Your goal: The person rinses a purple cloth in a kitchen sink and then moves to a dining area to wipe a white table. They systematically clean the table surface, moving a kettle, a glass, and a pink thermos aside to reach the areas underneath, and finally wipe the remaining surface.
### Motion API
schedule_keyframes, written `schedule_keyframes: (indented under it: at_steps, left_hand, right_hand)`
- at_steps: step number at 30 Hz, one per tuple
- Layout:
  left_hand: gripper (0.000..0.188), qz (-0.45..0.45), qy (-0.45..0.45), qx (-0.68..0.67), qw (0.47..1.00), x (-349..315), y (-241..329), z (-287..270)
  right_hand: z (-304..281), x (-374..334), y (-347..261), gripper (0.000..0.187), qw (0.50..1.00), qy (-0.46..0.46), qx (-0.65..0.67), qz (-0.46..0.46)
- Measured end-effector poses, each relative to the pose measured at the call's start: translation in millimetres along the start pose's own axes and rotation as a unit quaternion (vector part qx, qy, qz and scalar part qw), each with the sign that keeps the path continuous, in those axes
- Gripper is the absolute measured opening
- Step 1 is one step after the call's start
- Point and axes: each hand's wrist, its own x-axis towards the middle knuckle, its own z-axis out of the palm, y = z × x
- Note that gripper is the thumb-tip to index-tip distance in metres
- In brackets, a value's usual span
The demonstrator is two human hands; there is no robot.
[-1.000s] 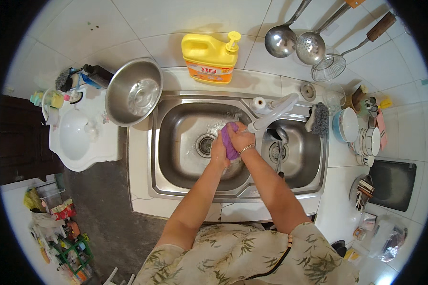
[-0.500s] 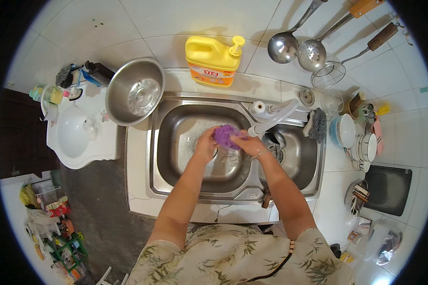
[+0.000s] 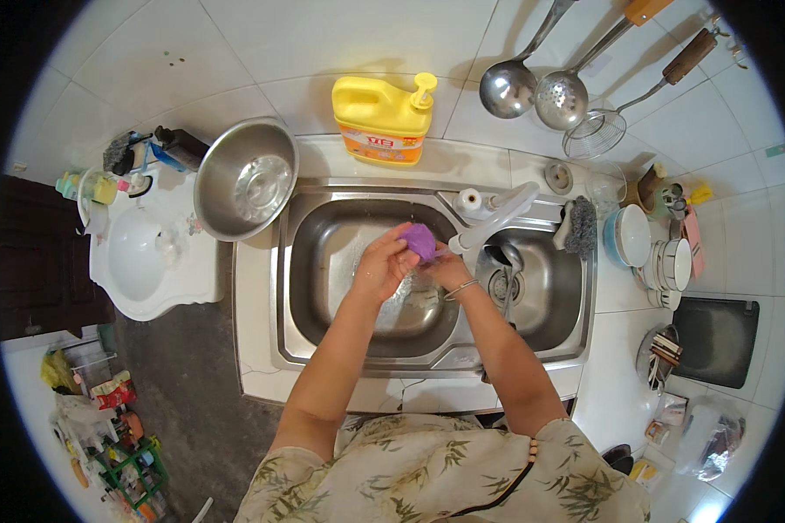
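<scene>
Double sink: purple wad held over left basin

Head view. The purple wad, cloth-like in appearance, is at the centre of the frame, over the upper right part of the left basin. The left hand is at its left side, thumb and fingers clamped on it. The right hand is at its lower right, fingers bent inward and partly hidden; whether they grip the wad or merely rest by it cannot be determined. A bracelet is noted on the right wrist.

A white faucet reaches down from the right, its spout end just above the right hand. The right basin, right of centre, contains metal utensils. A grey scrubber sits at that basin's upper right corner.

On the pale bench, a yellow pump jug stands upright at upper centre, behind the sink. A steel bowl is tilted at upper left. Bowls are stacked at right of frame. A ladle, a skimmer and a wire strainer hang against the tiled wall at upper right
</scene>
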Motion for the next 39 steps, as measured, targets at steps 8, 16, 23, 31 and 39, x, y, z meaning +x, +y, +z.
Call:
schedule_keyframes:
  at_steps: [8, 16, 23, 31, 39]
  left_hand:
    - [0.034, -0.056, -0.051, -0.125, 0.989, -10, 1, -3]
    - [0.03, 0.122, 0.172, 0.371, 0.905, 26, -17, -102]
    - [0.05, 0.078, 0.131, 0.528, 0.835, 52, -52, -90]
    - [0.054, -0.115, 0.062, 0.118, 0.984, 34, -82, -91]
    - [0.034, -0.181, 0.047, 0.07, 0.98, 4, -49, -58]
  right_hand:
    - [10, -12, -22, 0.036, 0.995, -0.037, 0.071, 0.058]
    - [-2, -20, -39, 0.035, 0.916, 0.098, -0.381, -0.08]
    - [2, -44, -72, 0.038, 0.98, 0.013, -0.179, -0.089]
    - [4, -26, -26, 0.033, 0.963, 0.181, 0.109, -0.165]
    - [3, -58, -13, 0.012, 0.935, 0.007, -0.249, -0.251]
